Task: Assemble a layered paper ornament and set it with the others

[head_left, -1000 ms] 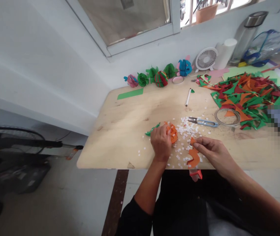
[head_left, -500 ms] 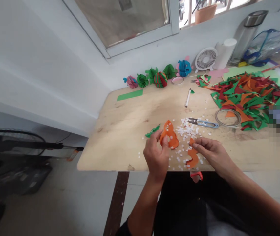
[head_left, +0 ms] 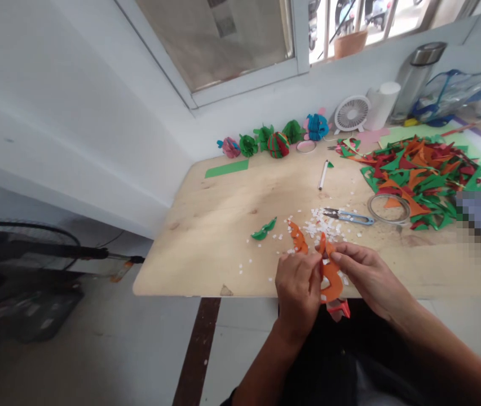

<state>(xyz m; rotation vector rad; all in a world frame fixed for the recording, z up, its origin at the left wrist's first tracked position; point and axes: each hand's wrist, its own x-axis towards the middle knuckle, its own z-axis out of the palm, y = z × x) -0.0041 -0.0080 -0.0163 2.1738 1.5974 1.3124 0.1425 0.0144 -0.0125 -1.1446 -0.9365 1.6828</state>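
My right hand [head_left: 365, 273] pinches a curved orange paper cutout [head_left: 331, 281] between thumb and fingertips near the table's front edge. Close against its left side, the closed fingers of my left hand [head_left: 298, 290] grip the same orange paper; their tips are partly hidden. Just beyond my left knuckles lies another orange cutout [head_left: 297, 237] with a notched edge, apparently on the table. A small folded green paper piece [head_left: 264, 229] rests to its left. Tiny white paper bits [head_left: 322, 223] are scattered around both hands.
Blue-handled thread snips [head_left: 350, 216] and a roll of clear tape [head_left: 388, 208] lie to the right, before a heap of coloured scraps [head_left: 426, 175]. A white pen [head_left: 323, 176], green strip [head_left: 226, 168], paper ornaments [head_left: 278, 145] and small fan [head_left: 352, 114] stand or lie farther back.
My left hand has moved right, to the cutout in my right hand. The orange piece it held is now beyond its knuckles. White bits have spread further left.
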